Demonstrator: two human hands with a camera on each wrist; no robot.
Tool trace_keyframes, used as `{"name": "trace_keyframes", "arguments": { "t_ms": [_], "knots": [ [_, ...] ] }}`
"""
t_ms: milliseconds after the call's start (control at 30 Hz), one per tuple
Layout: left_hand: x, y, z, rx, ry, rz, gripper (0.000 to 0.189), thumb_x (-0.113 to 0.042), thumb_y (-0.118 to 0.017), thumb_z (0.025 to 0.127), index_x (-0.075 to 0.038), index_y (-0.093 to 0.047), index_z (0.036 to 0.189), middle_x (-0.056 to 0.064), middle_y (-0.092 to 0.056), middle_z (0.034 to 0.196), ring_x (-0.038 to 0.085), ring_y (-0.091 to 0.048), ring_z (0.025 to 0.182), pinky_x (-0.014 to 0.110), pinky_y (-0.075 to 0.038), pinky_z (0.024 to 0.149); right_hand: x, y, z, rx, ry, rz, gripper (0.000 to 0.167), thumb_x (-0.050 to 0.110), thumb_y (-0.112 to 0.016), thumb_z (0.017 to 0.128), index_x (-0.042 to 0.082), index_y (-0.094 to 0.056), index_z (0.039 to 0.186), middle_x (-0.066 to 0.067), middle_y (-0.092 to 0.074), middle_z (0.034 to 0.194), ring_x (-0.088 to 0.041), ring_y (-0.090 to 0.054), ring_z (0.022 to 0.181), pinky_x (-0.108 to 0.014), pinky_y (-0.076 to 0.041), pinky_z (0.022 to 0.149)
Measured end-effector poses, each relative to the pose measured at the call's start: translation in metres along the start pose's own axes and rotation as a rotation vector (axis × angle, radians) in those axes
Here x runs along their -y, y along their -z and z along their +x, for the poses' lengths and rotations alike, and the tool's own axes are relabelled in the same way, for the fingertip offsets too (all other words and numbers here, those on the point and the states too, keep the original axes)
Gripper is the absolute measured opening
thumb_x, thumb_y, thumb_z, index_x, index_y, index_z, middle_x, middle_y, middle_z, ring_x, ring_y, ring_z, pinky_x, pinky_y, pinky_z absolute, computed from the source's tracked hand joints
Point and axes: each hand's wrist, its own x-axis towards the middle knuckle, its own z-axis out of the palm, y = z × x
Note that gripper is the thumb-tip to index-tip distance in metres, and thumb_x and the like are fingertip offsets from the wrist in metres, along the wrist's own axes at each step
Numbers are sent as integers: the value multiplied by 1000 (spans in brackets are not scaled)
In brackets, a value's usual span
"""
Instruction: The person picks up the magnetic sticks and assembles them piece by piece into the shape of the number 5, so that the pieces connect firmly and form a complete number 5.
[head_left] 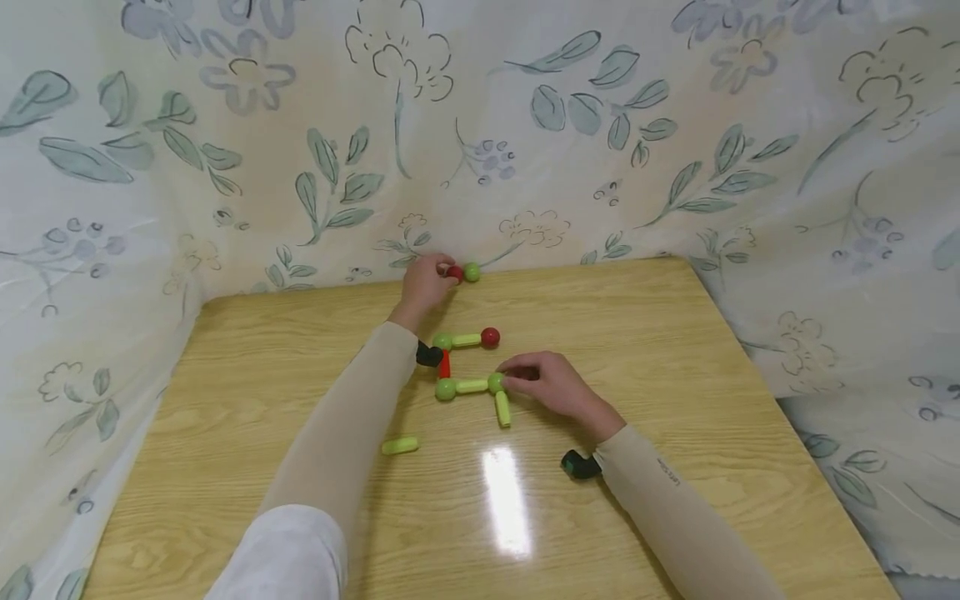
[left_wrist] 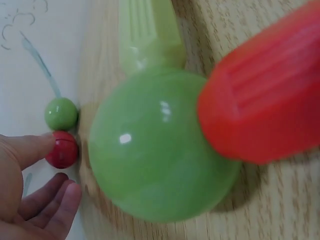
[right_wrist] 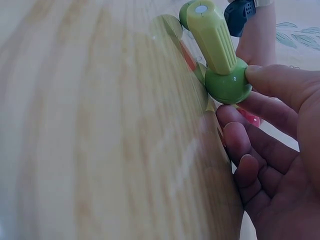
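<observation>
At the table's far edge my left hand [head_left: 426, 287] holds a red ball [head_left: 454, 273] at its fingertips; a green ball [head_left: 472, 272] sits beside it. In the left wrist view one digit lies on the red ball [left_wrist: 63, 150], with other fingers curled below. My right hand [head_left: 555, 385] pinches a green ball [head_left: 496, 382] between thumb and finger, the thumb plain in the right wrist view. That ball is a corner of a joined ball-and-rod shape, with a yellow-green rod [head_left: 503, 410] pointing toward me. A red rod [head_left: 445, 364] links two other green balls on its left side.
A loose yellow-green rod [head_left: 401, 446] lies nearer me, right of the left forearm. The shape's upper arm ends in a red ball [head_left: 490, 337]. Behind the wooden table [head_left: 637, 333] hangs a floral cloth [head_left: 480, 125]. Dark wrist cameras sit close to the tabletop.
</observation>
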Motion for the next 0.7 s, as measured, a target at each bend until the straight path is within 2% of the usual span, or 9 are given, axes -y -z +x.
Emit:
{"name": "trace_keyframes", "arguments": {
  "t_ms": [233, 433, 567, 700],
  "knots": [
    [5, -3, 0, -13, 8, 39, 23, -14, -79, 102, -8, -76, 124, 12, -74, 125, 30, -65, 117, 44, -50, 104, 0, -2, 0, 9, -7, -2, 27, 36, -77, 104, 22, -81, 127, 8, -76, 115, -14, -68, 104, -43, -56, 95],
    [5, -4, 0, -7, 27, 39, 17, -15, -79, 102, -8, -71, 115, 13, -74, 120, 31, -64, 114, 44, -50, 102, 1, -1, -1, 1, -14, -5, 27, 35, -78, 104, 22, -81, 127, 8, -76, 115, -15, -68, 105, -44, -56, 95],
    [6, -3, -3, 0, 28, 29, 17, -15, -80, 102, -8, -69, 112, 14, -73, 120, 31, -64, 113, 45, -50, 100, 0, -1, -1, 0, -20, -7, 26, 33, -78, 104, 21, -81, 126, 8, -76, 115, -15, -68, 105, -44, -56, 95],
    [7, -1, -6, 3, 14, 10, 20, -12, -80, 101, -7, -73, 119, 14, -73, 120, 31, -65, 113, 45, -51, 101, 1, -1, -2, 3, -23, -4, 26, 33, -77, 104, 20, -81, 127, 7, -76, 115, -15, -68, 105, -44, -55, 96]
  ]
}}
